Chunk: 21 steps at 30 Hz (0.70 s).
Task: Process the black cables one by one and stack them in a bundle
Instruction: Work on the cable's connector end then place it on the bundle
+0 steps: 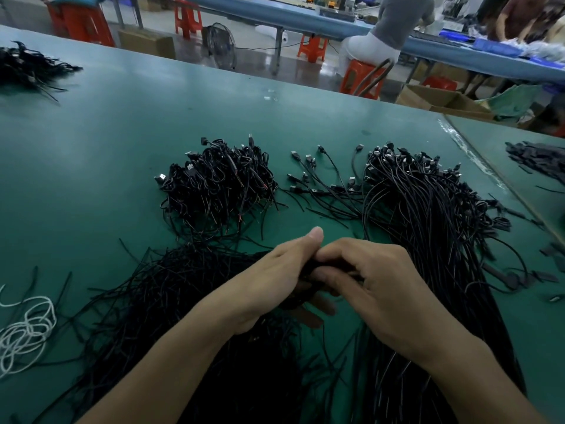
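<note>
Black cable (315,266) is gripped between your left hand (272,280) and right hand (379,289), fingers curled round it at table centre, likely for folding. Folded bundle (217,182) is ahead-left, straight heap (428,215) right.

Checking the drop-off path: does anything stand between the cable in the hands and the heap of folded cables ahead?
Nothing visible does. Both the left hand and right hand hold the black cable; only a few loose cable ends lie flat on the green table before the heap of folded cables.
</note>
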{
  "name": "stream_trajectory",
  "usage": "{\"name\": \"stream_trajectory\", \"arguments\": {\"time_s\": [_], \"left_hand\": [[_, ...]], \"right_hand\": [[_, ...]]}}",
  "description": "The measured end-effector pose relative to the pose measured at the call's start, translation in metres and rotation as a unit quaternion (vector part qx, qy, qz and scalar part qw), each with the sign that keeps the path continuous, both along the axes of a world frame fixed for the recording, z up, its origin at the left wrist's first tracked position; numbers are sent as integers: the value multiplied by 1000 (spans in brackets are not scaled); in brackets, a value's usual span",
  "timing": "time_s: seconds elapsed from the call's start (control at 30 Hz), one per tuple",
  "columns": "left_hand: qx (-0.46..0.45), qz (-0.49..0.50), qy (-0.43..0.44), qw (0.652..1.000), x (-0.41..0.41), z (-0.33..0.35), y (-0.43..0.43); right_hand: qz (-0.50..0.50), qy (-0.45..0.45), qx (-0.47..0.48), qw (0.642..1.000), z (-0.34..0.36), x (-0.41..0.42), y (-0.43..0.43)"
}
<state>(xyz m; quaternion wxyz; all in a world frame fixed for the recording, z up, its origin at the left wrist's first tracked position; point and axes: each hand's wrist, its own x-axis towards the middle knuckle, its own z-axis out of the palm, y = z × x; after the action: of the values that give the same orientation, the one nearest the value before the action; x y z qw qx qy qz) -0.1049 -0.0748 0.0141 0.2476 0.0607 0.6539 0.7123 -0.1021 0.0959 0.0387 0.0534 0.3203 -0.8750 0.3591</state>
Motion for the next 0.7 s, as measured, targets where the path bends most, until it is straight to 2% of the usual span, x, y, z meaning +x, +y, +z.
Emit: {"name": "stream_trajectory", "arguments": {"time_s": [0.07,0.13,0.2,0.3,0.33,0.4,0.47,0.5,0.57,0.7], "left_hand": [[9,-17,-12,1000,3,2,0],[-34,0,19,999,2,0,1],[-73,27,38,996,1,-2,2],[-74,80,52,993,-5,-6,-4],[-57,103,54,992,-7,-7,-6],[-3,161,43,986,-9,-7,-9],[60,217,24,974,-12,-7,-11],[84,240,18,967,-13,-7,-11],[117,277,16,954,-14,-8,-11],[157,302,24,940,-14,-9,-9]], "right_hand": [[3,24,15,1000,4,-5,-1],[4,45,18,999,7,-10,-1],[-26,51,-20,998,6,-15,1],[-157,-60,-156,973,-7,-24,8],[-197,-99,-146,965,-16,-28,12],[-226,-144,-19,963,-41,-31,20],[-214,-136,125,959,-60,-30,21],[-203,-129,169,956,-68,-30,21],[-196,-128,210,949,-76,-30,18],[-190,-100,218,952,-75,-29,13]]}}
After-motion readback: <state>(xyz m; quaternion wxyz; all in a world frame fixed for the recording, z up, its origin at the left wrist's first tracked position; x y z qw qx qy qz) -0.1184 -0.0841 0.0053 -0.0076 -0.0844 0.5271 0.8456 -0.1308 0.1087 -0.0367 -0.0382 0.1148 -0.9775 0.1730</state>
